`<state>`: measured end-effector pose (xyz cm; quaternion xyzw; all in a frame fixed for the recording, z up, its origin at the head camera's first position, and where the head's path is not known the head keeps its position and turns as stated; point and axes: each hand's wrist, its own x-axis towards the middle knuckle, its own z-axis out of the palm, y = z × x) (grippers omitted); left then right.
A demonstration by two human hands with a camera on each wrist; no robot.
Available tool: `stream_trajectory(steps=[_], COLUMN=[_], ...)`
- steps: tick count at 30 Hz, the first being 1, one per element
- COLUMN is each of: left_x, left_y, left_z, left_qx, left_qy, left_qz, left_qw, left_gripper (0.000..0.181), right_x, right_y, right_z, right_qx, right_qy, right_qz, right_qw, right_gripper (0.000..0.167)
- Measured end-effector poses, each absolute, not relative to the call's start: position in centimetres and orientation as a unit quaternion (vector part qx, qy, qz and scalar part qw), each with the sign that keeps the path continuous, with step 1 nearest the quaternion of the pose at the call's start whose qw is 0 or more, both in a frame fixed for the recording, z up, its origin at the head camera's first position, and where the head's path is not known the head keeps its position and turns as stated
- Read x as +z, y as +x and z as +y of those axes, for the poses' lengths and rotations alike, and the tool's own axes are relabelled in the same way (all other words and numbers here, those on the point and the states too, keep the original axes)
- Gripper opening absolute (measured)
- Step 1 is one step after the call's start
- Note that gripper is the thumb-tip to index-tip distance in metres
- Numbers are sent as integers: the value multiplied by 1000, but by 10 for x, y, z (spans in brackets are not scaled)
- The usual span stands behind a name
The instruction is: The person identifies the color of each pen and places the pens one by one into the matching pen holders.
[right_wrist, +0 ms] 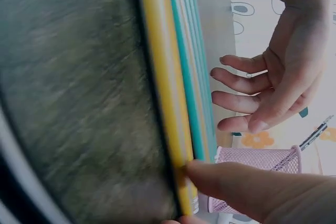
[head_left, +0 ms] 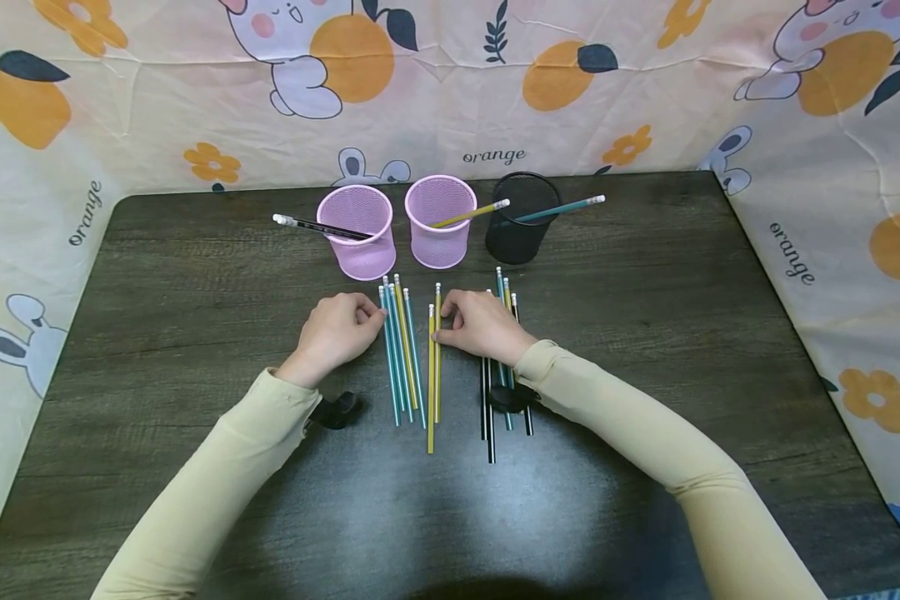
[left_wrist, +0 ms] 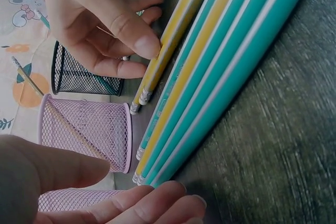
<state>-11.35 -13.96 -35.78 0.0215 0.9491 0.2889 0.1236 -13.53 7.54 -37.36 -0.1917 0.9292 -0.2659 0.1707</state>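
Observation:
The left hand [head_left: 341,329] is beside a bundle of teal pencils [head_left: 390,358] with a yellow one among them. In the left wrist view its thumb and fingers are apart, with nothing between them; its fingertips lie near the eraser ends. The right hand [head_left: 483,325] is at two yellow pencils [head_left: 431,392] that lie side by side in the middle. Its thumb touches one of them, and the other fingertips are close along the same side. Under the right wrist lie black, teal and yellow pencils [head_left: 491,417], partly hidden by the hand and sleeve.
Behind the pencils stand two pink mesh cups [head_left: 363,258] [head_left: 440,250] and a black mesh cup [head_left: 521,242]. Leaning in them are a black pencil [head_left: 307,223], a yellow pencil [head_left: 487,210] and a teal pencil [head_left: 570,207]. A patterned cloth [head_left: 435,92] borders the dark table [head_left: 217,275].

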Motion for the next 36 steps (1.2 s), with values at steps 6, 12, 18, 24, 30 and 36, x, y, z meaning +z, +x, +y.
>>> stream_trajectory(steps=[6,12,18,24,30,36], left_x=[-358,-358,-358,-358,-359,-357], left_y=[-114,-113,-113,-112,-111,-112], left_z=[-139,-139,-138,-139,-140,-139], left_qx=[291,290,290,295,293,291], left_qy=[20,22,23,21,24,25], left_qz=[948,948,948,946,947,948], left_qw=[131,129,129,133,130,129], left_gripper=[28,28,27,28,27,28], right_x=[-370,-367,-369,-374,-374,-362], right_y=[-136,-134,-132,-133,-134,-134], right_z=[71,63,60,66,74,81], right_qx=[-252,-251,-274,-323,-377,-456], right_qy=[-182,-162,-146,-140,-161,-157], right_qz=[933,922,913,896,870,839], right_qw=[183,245,266,271,272,253], right_gripper=[28,37,36,32,29,31])
